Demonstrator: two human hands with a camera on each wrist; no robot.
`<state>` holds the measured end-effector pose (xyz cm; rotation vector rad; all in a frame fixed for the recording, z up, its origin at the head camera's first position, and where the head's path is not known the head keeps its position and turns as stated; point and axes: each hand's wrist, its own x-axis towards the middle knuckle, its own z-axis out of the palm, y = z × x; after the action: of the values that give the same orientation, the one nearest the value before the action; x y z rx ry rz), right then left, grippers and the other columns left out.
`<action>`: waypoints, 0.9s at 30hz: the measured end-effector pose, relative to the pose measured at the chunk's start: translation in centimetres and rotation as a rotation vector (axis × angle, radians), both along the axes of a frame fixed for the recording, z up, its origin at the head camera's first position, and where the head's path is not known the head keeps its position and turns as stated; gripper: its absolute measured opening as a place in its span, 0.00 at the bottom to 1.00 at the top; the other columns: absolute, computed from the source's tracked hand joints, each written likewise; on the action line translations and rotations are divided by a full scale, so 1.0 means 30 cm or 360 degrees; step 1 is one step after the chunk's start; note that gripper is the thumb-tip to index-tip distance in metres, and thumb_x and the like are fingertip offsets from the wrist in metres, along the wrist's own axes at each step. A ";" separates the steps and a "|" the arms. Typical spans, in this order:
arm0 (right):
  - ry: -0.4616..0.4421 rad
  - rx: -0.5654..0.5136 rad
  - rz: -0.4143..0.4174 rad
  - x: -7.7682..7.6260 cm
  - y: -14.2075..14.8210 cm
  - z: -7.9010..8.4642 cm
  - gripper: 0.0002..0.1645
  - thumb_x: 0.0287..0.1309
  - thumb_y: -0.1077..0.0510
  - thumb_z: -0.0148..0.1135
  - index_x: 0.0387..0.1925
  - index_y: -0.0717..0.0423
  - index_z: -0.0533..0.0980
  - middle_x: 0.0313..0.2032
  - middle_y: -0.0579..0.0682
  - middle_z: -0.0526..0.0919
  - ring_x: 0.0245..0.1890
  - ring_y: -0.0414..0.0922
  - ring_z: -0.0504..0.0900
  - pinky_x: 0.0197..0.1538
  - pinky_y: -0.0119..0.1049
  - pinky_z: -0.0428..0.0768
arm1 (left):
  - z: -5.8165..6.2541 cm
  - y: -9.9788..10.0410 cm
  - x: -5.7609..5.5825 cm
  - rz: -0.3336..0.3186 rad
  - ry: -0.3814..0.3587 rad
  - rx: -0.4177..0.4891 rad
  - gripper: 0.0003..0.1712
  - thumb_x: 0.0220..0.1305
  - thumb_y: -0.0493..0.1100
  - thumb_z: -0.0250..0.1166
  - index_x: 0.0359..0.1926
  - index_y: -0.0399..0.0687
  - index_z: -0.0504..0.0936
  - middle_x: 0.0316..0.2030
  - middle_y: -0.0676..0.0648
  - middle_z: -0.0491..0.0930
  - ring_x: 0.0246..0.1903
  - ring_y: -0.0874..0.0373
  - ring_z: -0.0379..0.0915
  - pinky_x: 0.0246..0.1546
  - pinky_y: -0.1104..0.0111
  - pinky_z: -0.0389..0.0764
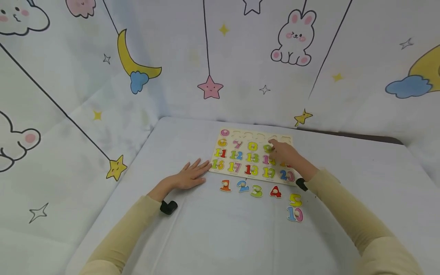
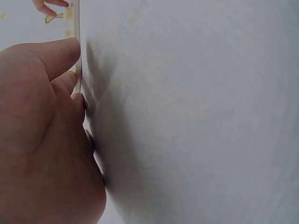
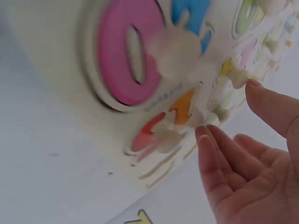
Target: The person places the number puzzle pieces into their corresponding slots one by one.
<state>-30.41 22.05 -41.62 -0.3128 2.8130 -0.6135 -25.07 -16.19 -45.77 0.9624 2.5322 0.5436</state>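
Observation:
A cream wooden number puzzle board lies on the table, with colourful knobbed numbers in it. My left hand rests palm-down on the cloth, fingers spread, its fingertips at the board's left edge. Over the right side of the board is my right hand, next to the green 9. In the right wrist view its thumb and fingers are apart, close to the white knobs, with nothing visible between them. Contact with a knob cannot be told. The pink 0 of the 20 shows large there.
Below the board lie loose numbers: an orange 1, blue 2, green 3, red 4, yellow 5 and a blue-pink 10. The board's top row has bare slots beside a pink round piece. A printed curtain hangs behind.

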 end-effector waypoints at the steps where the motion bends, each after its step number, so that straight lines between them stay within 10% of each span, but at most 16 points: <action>1: -0.0010 -0.0013 0.0011 0.016 0.007 -0.002 0.37 0.62 0.60 0.56 0.68 0.65 0.54 0.56 0.68 0.69 0.49 0.59 0.73 0.50 0.53 0.70 | -0.002 0.001 0.000 0.0002 -0.0007 -0.0003 0.35 0.74 0.52 0.44 0.74 0.48 0.44 0.72 0.47 0.38 0.69 0.47 0.21 0.61 0.47 0.27; 18: 0.0267 0.0056 0.0288 0.378 0.148 -0.019 0.21 0.52 0.60 0.69 0.49 0.57 0.77 0.49 0.57 0.76 0.49 0.57 0.72 0.49 0.53 0.73 | -0.005 -0.008 -0.007 0.0026 0.0010 -0.0037 0.35 0.74 0.53 0.43 0.74 0.50 0.42 0.72 0.48 0.36 0.69 0.48 0.21 0.62 0.48 0.27; 27: 0.0016 0.0124 0.0310 0.522 0.168 -0.015 0.20 0.43 0.53 0.75 0.40 0.45 0.77 0.31 0.36 0.70 0.31 0.38 0.71 0.30 0.32 0.73 | -0.002 -0.003 -0.008 0.0011 -0.0010 -0.0038 0.35 0.74 0.53 0.43 0.74 0.50 0.42 0.72 0.48 0.36 0.69 0.48 0.20 0.62 0.47 0.27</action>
<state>-14.76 27.10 -42.06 -0.5675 2.7625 -0.4591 -25.32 -16.29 -45.83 0.9426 2.5318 0.5161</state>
